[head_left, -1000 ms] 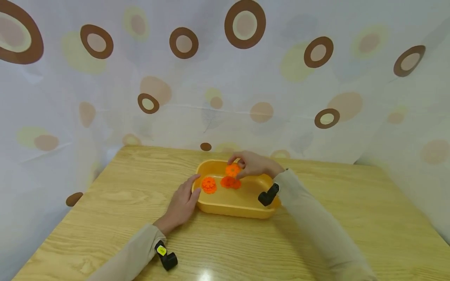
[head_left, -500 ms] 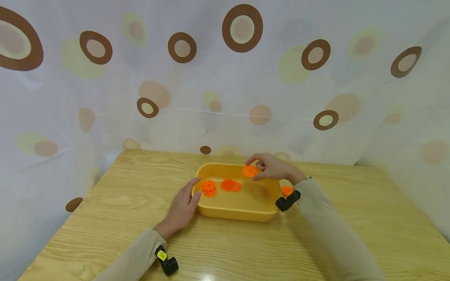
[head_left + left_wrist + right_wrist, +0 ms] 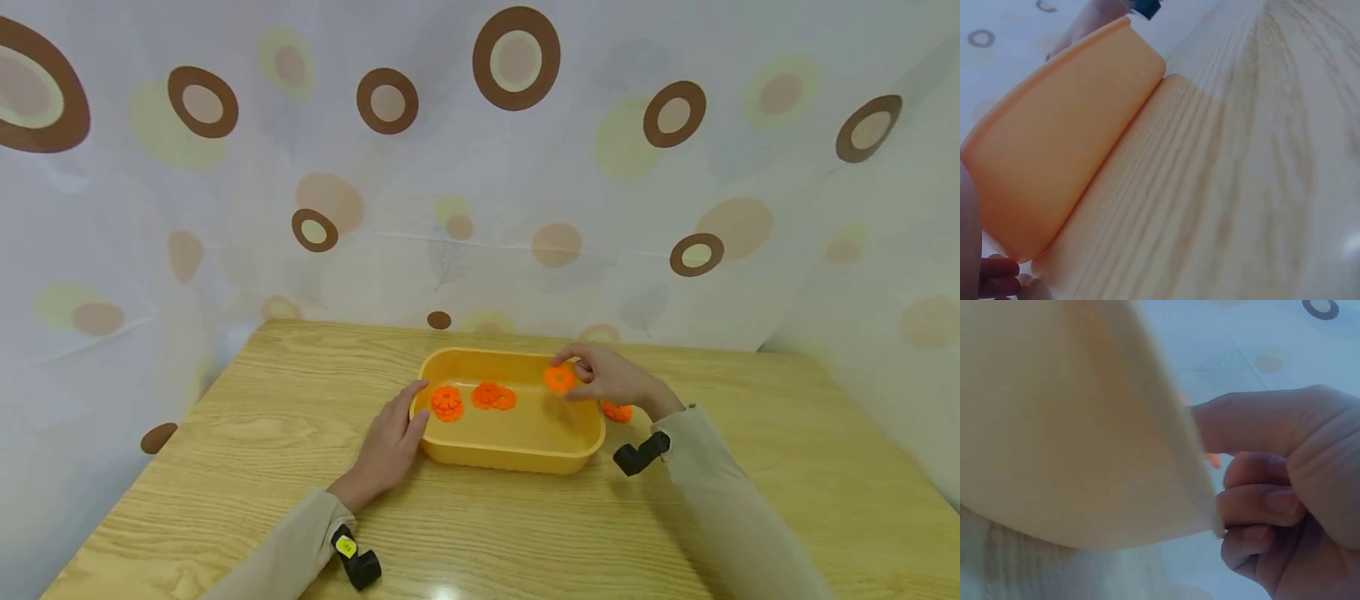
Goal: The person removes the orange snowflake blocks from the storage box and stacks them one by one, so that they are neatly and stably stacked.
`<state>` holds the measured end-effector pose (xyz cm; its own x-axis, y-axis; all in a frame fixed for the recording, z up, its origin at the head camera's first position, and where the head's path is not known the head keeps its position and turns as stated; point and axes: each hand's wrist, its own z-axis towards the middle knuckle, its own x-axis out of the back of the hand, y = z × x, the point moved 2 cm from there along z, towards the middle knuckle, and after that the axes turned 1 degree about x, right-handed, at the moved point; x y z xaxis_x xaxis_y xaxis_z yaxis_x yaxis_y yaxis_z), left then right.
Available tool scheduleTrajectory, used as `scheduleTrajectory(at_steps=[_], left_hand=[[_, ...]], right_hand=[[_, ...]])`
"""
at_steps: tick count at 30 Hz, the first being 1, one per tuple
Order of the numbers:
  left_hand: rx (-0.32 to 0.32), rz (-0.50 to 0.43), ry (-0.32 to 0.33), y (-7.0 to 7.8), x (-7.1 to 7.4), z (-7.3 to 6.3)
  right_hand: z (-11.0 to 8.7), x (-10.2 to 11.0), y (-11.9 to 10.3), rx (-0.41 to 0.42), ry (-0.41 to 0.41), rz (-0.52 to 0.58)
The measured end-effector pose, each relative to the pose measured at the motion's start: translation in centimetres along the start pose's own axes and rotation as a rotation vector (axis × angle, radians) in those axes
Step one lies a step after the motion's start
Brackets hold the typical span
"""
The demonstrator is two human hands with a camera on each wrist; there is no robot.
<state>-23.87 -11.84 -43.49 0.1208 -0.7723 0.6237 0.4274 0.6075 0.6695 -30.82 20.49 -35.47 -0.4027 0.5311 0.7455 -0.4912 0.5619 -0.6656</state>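
Note:
My right hand (image 3: 611, 379) pinches an orange flower-shaped disc (image 3: 559, 379) between thumb and index finger, over the right end of a yellow plastic basin (image 3: 517, 457). In the right wrist view the basin's wall hides most of that disc, and the other fingers are curled. At the basin's left end my left hand (image 3: 388, 442) grips the rim, curled fingertips (image 3: 999, 267) showing by its outer wall in the left wrist view. Inside the basin lie two small overlapping groups of orange discs, a left group (image 3: 447, 403) and a middle group (image 3: 493, 396).
More orange discs (image 3: 617, 412) lie on the wooden table (image 3: 480, 533) just right of the basin, partly behind the right wrist. A patterned pale cloth (image 3: 480, 183) hangs behind the table and along both sides.
My right hand has carried the disc rightward, from above the middle group to the basin's right end, uncovering discs on the table there. The left hand stays at the rim.

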Motion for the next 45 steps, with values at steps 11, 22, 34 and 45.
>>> scheduleTrajectory(at_steps=[11,22,34,45], left_hand=[[0.007,-0.010,-0.006,0.1,-0.1,-0.1],[0.011,-0.012,0.001,0.3,0.3,0.4],[0.006,-0.025,0.010,0.2,0.3,-0.1],[-0.004,-0.020,0.022,0.3,0.0,-0.1]], right_hand=[[-1.5,-0.7,0.6,0.027,0.147,0.027],[-3.6,0.5,2.2,0.054,0.210,0.152],[-6.0,1.6,4.6,-0.001,0.213,0.188],[-6.4,0.7,7.4,-0.136,0.142,0.128]])
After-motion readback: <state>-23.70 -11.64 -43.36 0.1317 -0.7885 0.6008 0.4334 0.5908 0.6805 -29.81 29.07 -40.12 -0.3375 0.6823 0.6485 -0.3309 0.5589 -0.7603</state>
